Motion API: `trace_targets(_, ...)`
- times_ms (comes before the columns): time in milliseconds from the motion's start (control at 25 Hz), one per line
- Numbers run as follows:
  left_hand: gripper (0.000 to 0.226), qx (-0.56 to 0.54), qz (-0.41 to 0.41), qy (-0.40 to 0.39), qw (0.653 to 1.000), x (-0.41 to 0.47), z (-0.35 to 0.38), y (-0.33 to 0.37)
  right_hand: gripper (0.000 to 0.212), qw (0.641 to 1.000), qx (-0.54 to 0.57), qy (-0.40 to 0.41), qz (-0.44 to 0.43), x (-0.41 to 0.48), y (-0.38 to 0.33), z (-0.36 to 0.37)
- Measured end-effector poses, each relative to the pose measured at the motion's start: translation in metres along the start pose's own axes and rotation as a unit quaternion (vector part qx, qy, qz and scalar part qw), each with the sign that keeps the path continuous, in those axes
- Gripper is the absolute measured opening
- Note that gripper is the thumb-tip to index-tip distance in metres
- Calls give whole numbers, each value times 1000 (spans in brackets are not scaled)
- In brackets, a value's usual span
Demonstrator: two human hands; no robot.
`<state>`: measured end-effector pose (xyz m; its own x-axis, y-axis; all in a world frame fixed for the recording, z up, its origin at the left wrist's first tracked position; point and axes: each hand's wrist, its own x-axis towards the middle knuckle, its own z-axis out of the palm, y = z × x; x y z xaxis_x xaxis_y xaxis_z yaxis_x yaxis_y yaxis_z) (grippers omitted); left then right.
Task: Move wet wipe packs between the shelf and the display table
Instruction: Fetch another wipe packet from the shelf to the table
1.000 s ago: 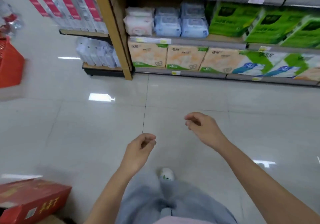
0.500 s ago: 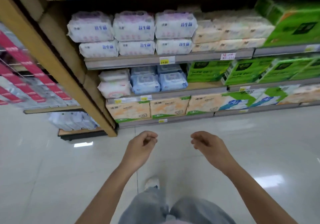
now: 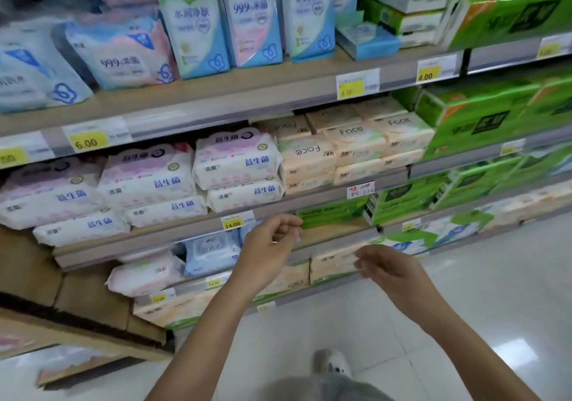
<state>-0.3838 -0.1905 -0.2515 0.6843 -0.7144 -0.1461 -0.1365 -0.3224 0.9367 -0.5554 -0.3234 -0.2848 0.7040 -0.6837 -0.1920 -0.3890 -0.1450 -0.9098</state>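
White and pink wet wipe packs (image 3: 236, 160) lie stacked in pairs on the middle board of the shelf (image 3: 192, 233). A blue wipe pack (image 3: 212, 255) and a pink one (image 3: 145, 275) lie on the board below. My left hand (image 3: 269, 245) hovers in front of the shelf edge, fingers loosely curled, holding nothing. My right hand (image 3: 383, 267) hangs lower and to the right, also loosely curled and empty. Neither hand touches a pack.
Upright wipe pouches (image 3: 250, 16) stand on the upper board. Beige tissue packs (image 3: 356, 143) and green tissue bundles (image 3: 483, 125) fill the right side. A wooden shelf post (image 3: 77, 301) slants at the left. Glossy white floor (image 3: 464, 307) lies below, with my shoe (image 3: 332, 365) on it.
I have walked up to the shelf, which now fills the view. Both hands rose toward the wipe boards and stayed empty.
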Motion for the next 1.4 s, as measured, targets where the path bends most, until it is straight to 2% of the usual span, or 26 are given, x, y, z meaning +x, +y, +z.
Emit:
trace_targets(120, 21, -14, 40, 9, 999, 39, 21, 43, 29, 997, -11, 12, -71, 58, -46, -51)
trace_targets(240, 21, -25, 100, 55, 993, 79, 20, 87, 24, 987, -13, 46, -152, 108, -97, -90)
trace_targets(320, 22, -42, 147, 91, 984, 104, 16, 118, 18, 976, 0, 107, -189, 140, -128, -107)
trace_targets(400, 21, -41, 187, 125, 973, 131, 13, 147, 15, 955, -23, 204, -214, 172, -154, -117)
trace_targets(480, 21, -12, 213, 163, 963, 161, 11, 170, 21, 931, -83, 284, -214, 203, -169, -119)
trace_targets(560, 28, 57, 221, 227, 947, 191, 6, 182, 36, 907, -182, 329, -192, 229, -177, -117)
trace_targets(680, 45, 143, 211, 309, 916, 218, 4, 181, 62, 864, -317, 371, -121, 245, -183, -104)
trace_targets(760, 50, 164, 207, 341, 902, 226, 9, 179, 69, 856, -347, 373, -87, 249, -186, -96)
trace_targets(960, 63, 190, 152, 390, 888, 234, 13, 184, 63, 890, -293, 339, -76, 253, -191, -95)
trace_targets(1160, 66, 222, 117, 416, 874, 239, 15, 189, 49, 926, -188, 296, -143, 245, -193, -94)
trace_targets(1280, 75, 223, 90, 423, 874, 241, 20, 197, 50, 950, -75, 251, -171, 242, -200, -99)
trace_targets(1400, 78, 253, 78, 423, 867, 244, 23, 198, 50, 957, -32, 224, -182, 245, -201, -104)
